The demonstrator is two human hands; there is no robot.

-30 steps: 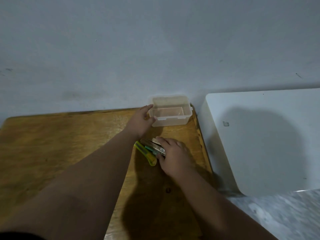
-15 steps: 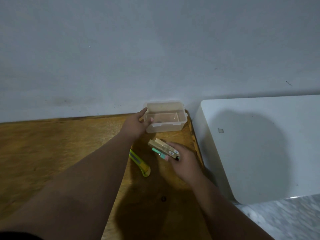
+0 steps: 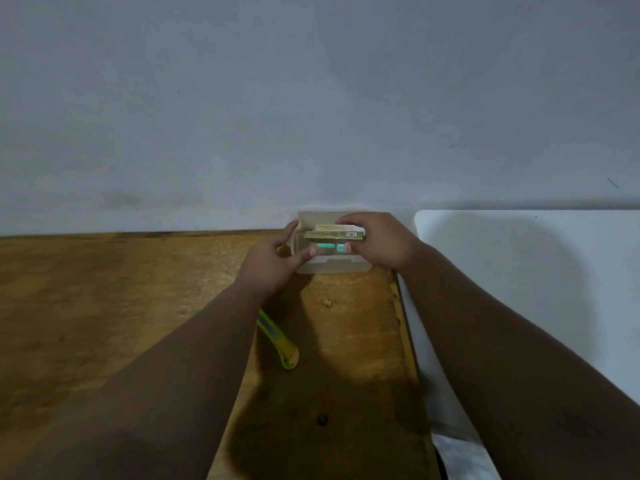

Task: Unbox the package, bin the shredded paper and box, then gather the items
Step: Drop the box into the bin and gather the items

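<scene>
A small clear plastic container (image 3: 332,266) stands at the far edge of the wooden table (image 3: 104,306), against the wall. My left hand (image 3: 273,261) grips its left side, thumb along the front wall. My right hand (image 3: 381,244) holds a stack of small items (image 3: 334,236) just over the container's opening: flat gold-coloured packets on top and a teal piece beneath. Whether the stack touches the container's inside cannot be seen.
A yellow-green utility knife (image 3: 280,344) lies on the table, partly under my left forearm. A white table (image 3: 519,289) adjoins on the right. A grey wall (image 3: 311,116) rises directly behind the container.
My right hand lifted the stack of items off the table beside the knife and carried it forward over the container. My left hand stayed on the container's left side.
</scene>
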